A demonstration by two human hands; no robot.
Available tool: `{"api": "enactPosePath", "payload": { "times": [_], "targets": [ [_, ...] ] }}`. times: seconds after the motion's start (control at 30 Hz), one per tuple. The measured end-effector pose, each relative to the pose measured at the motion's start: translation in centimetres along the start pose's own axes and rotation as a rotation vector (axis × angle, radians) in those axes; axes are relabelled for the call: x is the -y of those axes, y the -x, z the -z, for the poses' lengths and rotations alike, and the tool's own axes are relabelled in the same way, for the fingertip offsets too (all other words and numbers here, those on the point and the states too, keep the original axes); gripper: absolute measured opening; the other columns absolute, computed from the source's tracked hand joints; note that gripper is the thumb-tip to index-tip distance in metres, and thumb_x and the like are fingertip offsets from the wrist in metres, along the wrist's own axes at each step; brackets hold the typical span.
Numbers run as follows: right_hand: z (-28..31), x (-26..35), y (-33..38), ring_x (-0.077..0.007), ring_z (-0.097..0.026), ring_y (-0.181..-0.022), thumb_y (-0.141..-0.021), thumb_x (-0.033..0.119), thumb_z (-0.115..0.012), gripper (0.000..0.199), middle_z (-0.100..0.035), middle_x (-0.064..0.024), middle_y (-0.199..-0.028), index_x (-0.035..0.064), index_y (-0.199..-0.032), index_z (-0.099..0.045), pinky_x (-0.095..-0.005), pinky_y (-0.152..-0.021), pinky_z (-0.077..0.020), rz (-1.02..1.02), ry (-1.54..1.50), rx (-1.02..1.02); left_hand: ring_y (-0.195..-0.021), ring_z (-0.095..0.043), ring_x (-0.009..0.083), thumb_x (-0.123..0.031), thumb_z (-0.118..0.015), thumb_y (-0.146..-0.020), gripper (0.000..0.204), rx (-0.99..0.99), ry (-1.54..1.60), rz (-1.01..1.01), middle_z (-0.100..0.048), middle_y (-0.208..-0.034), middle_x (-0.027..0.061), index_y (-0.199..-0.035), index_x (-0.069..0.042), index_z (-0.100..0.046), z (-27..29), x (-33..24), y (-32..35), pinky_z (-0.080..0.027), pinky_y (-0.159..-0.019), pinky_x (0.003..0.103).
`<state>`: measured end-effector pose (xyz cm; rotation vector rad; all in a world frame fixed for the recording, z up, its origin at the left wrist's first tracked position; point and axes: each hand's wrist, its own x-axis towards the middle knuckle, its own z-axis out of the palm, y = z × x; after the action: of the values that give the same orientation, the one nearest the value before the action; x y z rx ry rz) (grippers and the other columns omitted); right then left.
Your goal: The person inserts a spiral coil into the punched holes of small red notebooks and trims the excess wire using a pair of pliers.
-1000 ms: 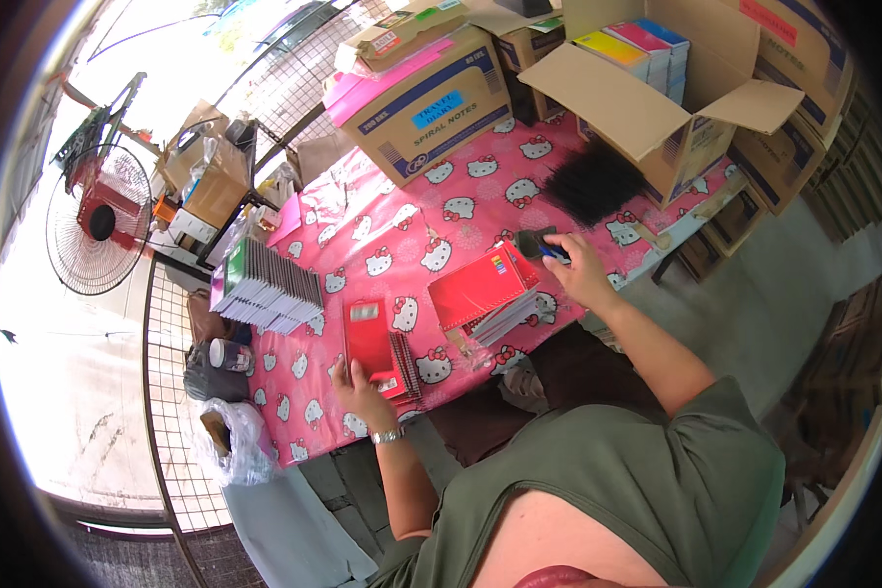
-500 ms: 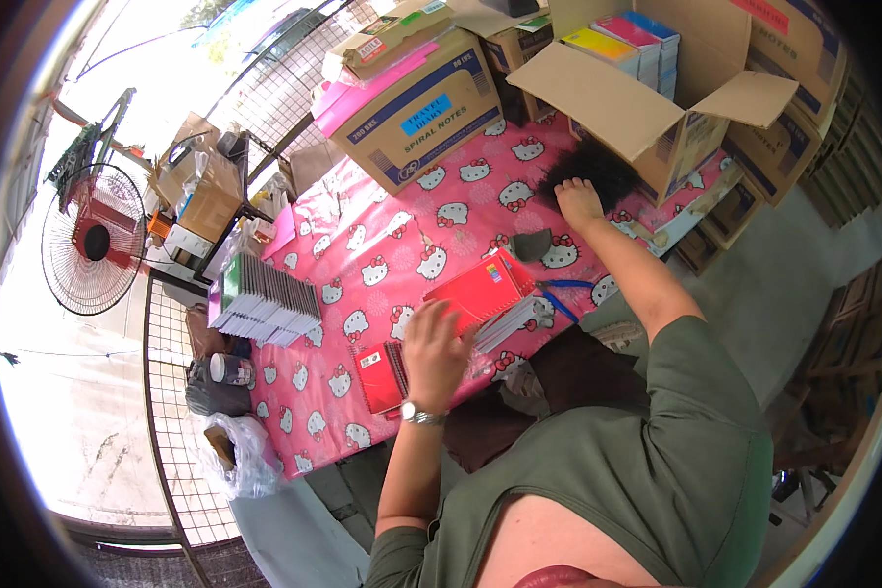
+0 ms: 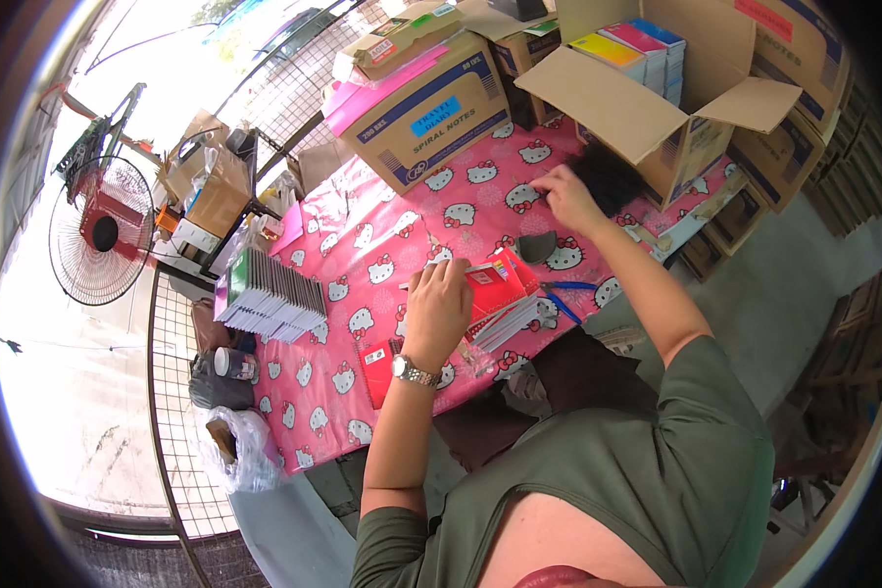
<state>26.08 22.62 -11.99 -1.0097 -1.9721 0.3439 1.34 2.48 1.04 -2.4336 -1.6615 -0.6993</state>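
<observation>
My left hand (image 3: 439,306), with a metal watch at the wrist, is closed on the left end of a red notebook (image 3: 486,278). This notebook lies tilted over a stack of red notebooks (image 3: 512,318) near the table's front edge. Another red spiral notebook (image 3: 376,370) lies left of the stack, partly hidden by my left wrist. My right hand (image 3: 570,199) is at the left edge of a dark heap of thin black pieces (image 3: 610,178). Its thumb and fingers are pinched together; what they hold is too small to make out.
Blue-handled pliers (image 3: 564,297) and a dark grey piece (image 3: 536,247) lie beside the stack. A pile of spiral notebooks (image 3: 272,297) stands at the left. Cartons (image 3: 439,120) line the back; a flapped carton (image 3: 647,132) at the right holds colourful notebooks. A fan (image 3: 103,233) stands left.
My left hand has moved up and closed on a red notebook, which now sits askew on the stack. My right hand has drawn left off the black heap, fingers now pinched.
</observation>
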Motion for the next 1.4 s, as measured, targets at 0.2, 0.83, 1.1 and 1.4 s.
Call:
{"api": "enactPosePath", "payload": {
  "times": [0.2, 0.83, 1.1, 1.4],
  "targets": [
    [4.1, 12.9, 2.2, -0.0194, -0.064, -0.09, -0.09, 0.011, -0.069, 0.022, -0.064, -0.0053, -0.091, 0.0139, -0.11, -0.075, -0.0346, -0.08, -0.0516, 0.12, -0.519, 0.238, -0.093, -0.06, 0.0305, -0.017, -0.062, -0.092, 0.018, -0.065, 0.002, 0.033, -0.065, -0.094, 0.0117, -0.105, -0.005, -0.061, -1.2, -0.1, 0.0, -0.041, -0.09, 0.043],
    [7.3, 16.7, 2.6, -0.0181, -0.063, -0.081, -0.094, 0.011, -0.065, 0.037, -0.06, -0.0052, -0.087, 0.0087, -0.13, -0.057, -0.0316, -0.068, -0.0495, 0.192, -0.328, 0.296, -0.104, -0.06, 0.0309, -0.019, -0.06, -0.093, 0.026, -0.095, -0.042, -0.016, -0.065, -0.102, 0.0111, -0.115, -0.008, -0.057, -1.9, -1.6, -0.3, -0.033, -0.104, 0.049],
    [7.0, 17.8, 1.2, -0.037, -0.068, -0.072, -0.099, 0.018, -0.056, 0.034, -0.065, -0.0199, -0.092, 0.0065, -0.129, -0.05, -0.0425, -0.067, -0.0552, -0.164, -0.537, 0.613, -0.101, -0.061, 0.0311, -0.017, -0.06, -0.093, 0.021, -0.044, 0.043, -0.006, -0.066, -0.102, 0.011, -0.111, -0.007, -0.059, -1.3, -1.2, 0.0, -0.033, -0.105, 0.049],
    [-9.6, 4.6, 5.9, -0.0431, -0.053, -0.116, -0.09, 0.045, -0.063, 0.051, -0.053, -0.021, -0.129, 0.0076, -0.123, -0.06, -0.0588, -0.091, -0.0489, -0.432, 0.565, 0.3, -0.112, -0.056, 0.0296, -0.023, -0.062, -0.094, 0.02, -0.089, -0.1, 0.016, -0.064, -0.109, 0.0065, -0.109, -0.009, -0.061, -1.7, -0.8, 0.9, -0.03, -0.112, 0.053]
  ]
}}
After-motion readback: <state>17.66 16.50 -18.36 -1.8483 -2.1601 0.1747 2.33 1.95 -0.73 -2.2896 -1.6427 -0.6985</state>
